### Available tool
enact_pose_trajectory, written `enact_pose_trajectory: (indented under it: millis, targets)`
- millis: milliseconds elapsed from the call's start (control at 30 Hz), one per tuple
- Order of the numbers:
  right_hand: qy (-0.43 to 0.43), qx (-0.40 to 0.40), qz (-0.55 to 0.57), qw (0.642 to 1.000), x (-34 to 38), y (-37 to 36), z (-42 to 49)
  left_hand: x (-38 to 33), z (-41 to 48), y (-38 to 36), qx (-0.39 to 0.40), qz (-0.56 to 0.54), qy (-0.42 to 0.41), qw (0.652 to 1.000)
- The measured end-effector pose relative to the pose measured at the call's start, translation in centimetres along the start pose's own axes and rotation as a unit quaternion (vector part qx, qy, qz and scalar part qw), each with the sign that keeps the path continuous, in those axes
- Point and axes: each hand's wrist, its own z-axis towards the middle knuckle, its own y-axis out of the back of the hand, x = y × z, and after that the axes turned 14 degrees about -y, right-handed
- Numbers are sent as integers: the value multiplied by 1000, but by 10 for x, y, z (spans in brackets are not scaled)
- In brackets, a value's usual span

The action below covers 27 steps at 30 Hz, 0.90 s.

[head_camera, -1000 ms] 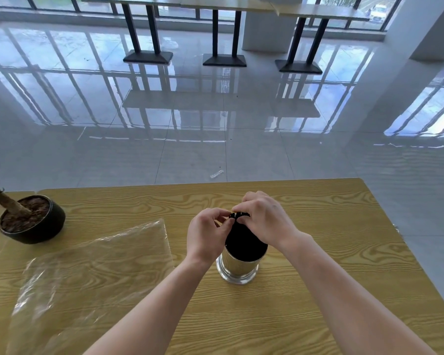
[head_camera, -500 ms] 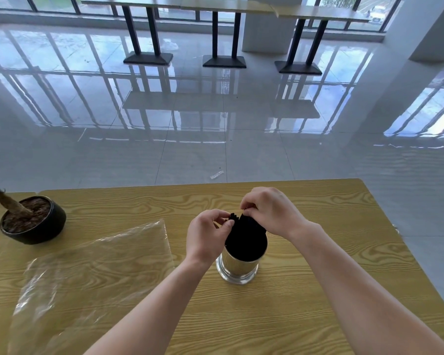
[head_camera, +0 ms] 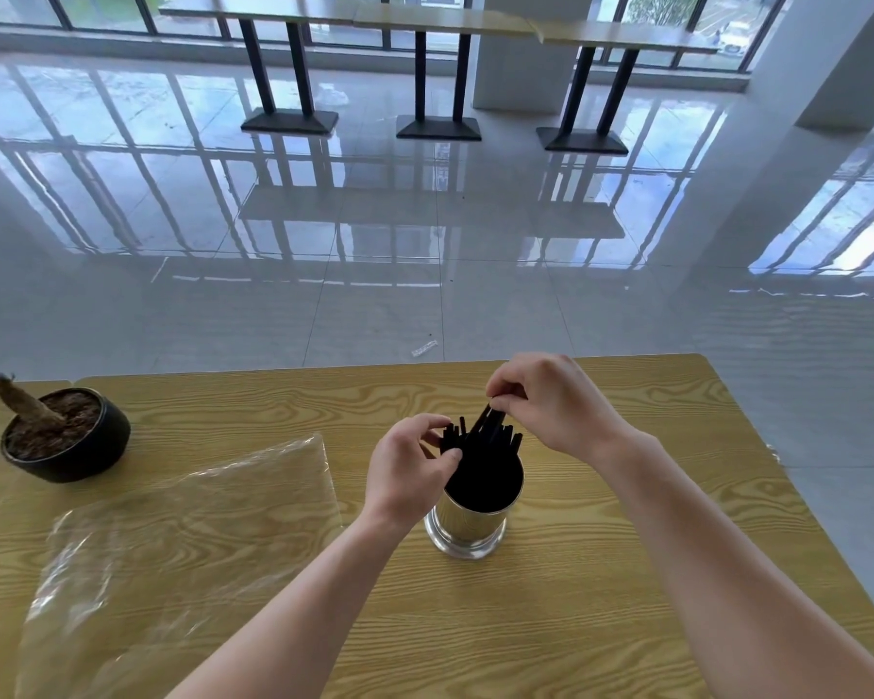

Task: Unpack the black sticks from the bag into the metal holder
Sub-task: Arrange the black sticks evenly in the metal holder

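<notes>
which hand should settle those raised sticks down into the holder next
Probably the right hand: it already pinches the tops of the raised black sticks above the metal holder. The left hand sits at the bundle's left side, steadying it.

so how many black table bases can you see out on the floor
3, in a row at the far side under the long tabletops: left base, middle base, right base. More could sit beyond the frame edges.
</notes>
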Motion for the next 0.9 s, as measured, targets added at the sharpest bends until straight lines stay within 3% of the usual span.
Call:
enact_pose_trajectory:
  millis: [233, 333, 500, 600, 667, 733, 800, 900]
  targets:
    - [6, -58, 5, 998, 8, 38, -2, -5, -1, 3, -17, 6, -11, 1000]
    - [-4, -105, 18, 994, 7, 62, -4, -9, -3, 6, -43, 76, -60, 994]
    - [-44, -188, 107, 975, -8, 94, -11, -25, -9, 12, -127, 98, -138, 977]
    - [-73, -260, 206, 941, -9, 90, -16, -44, -10, 8, -94, 30, -174, 980]
    - [-92, -288, 271, 914, -5, 71, -22, -62, -6, 3, -24, -45, -141, 989]
    - [-105, -301, 330, 889, -1, 43, -28, -78, 4, -2, 3, -183, -55, 982]
    - [-117, -309, 374, 867, 1, 15, -37, -92, 17, -4, -36, -342, 49, 938]
    - [-144, -304, 438, 834, 1, -19, -50, -106, 30, 0, -108, -444, 140, 878]
